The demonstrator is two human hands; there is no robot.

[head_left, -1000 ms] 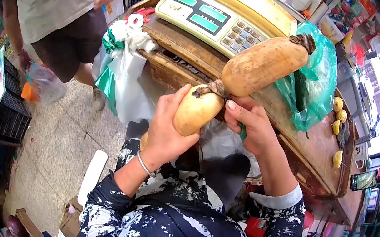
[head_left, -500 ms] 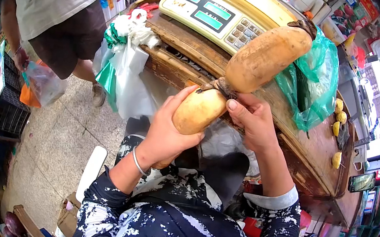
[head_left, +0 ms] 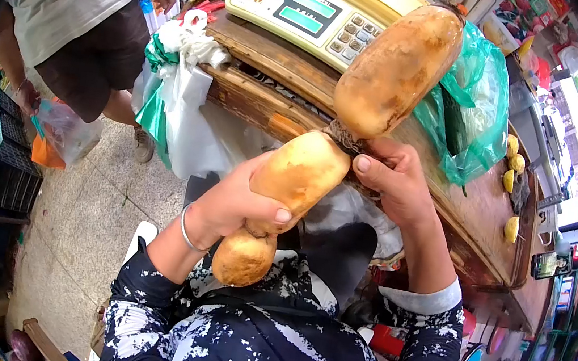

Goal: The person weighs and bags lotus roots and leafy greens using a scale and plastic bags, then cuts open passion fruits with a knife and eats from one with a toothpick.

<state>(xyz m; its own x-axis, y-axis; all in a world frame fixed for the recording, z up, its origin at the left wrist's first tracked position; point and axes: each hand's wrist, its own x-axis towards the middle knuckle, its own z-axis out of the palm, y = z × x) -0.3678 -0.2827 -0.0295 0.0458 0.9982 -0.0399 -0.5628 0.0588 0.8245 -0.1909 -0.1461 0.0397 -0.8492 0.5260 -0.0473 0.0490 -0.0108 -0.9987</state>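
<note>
A lotus root [head_left: 397,70] of several joined segments slants up and away in front of my body, its dark node between the two larger segments. My left hand [head_left: 235,199] is wrapped round the lower part, thumb across it, with a small rounded end segment showing below. At the node, my right hand [head_left: 397,180] grips with thumb and bent fingers; some fingertips are hidden behind the root. The far segment overlaps the edge of a digital scale [head_left: 311,15] on the wooden table.
A green plastic bag [head_left: 470,109] lies on the wooden table [head_left: 473,227], with several small yellow fruits [head_left: 516,163] at its right side. White bags [head_left: 183,93] hang at the left corner. A person [head_left: 84,15] stands at the left holding a bag [head_left: 69,131].
My left hand has slid down the lotus root toward its lower end, uncovering more of the middle segment and the small end piece. My right hand stays at the node.
</note>
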